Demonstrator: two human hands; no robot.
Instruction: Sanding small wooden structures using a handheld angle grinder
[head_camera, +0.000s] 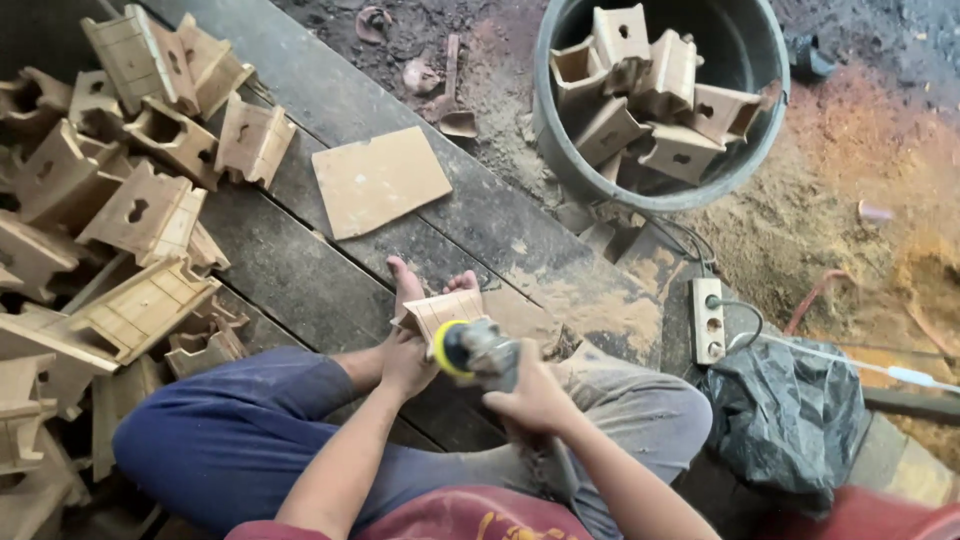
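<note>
sanding a small wooden piece

the wooden piece (443, 310) rests against the feet, left hand (405, 362) fingers clamped on its edge. right hand (535, 398) grips the sander (475, 350), yellow disc touching it. bucket (560, 150) of pieces beyond.

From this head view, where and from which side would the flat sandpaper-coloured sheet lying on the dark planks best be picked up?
Probably by the near-left corner of the flat sheet, coming from the person's side. It lies flat on the planks, so fingers must slide under an edge; that corner looks free, while wooden pieces crowd its left.
</note>
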